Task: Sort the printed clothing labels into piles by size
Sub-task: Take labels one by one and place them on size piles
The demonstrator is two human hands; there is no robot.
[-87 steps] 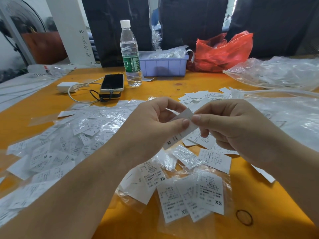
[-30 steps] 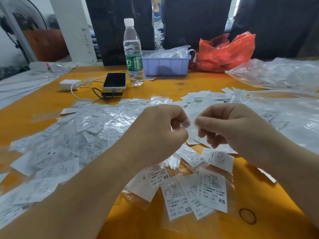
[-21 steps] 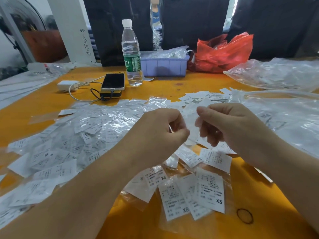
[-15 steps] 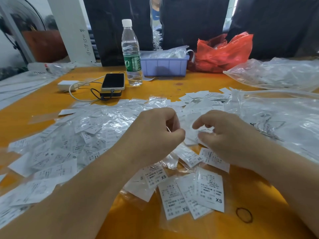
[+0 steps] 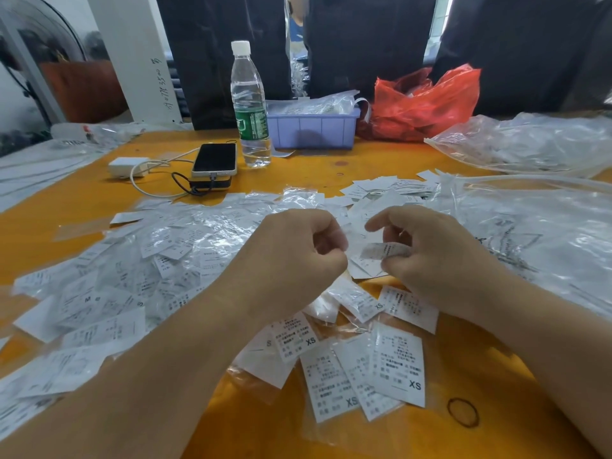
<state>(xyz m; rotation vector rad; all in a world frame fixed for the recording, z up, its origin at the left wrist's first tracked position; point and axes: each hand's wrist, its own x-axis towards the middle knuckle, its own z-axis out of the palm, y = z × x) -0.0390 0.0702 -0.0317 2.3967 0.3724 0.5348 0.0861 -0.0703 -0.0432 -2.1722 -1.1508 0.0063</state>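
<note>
Small white printed labels, many in clear sleeves, lie over the orange table [image 5: 331, 167]. A big mixed heap [image 5: 149, 260] spreads to the left. A group marked XS [image 5: 397, 366] lies nearest me. Another small pile [image 5: 387, 188] sits behind my hands. My right hand [image 5: 437, 260] pinches one curled label [image 5: 381, 250] between thumb and fingers, just above the labels under it. My left hand [image 5: 291, 260] hovers beside it with fingers curled in; no label shows in it.
A water bottle [image 5: 250, 107], a phone [image 5: 215, 159] on a power bank with a white charger [image 5: 127, 165], a lilac bin [image 5: 313, 129] and a red bag [image 5: 427, 101] stand at the back. Clear plastic bags [image 5: 530, 226] cover the right. A rubber band [image 5: 463, 412] lies front right.
The label both hands pinched went down with my right hand onto the labels below. My right hand has since taken hold of another label. My left hand stayed curled in place.
</note>
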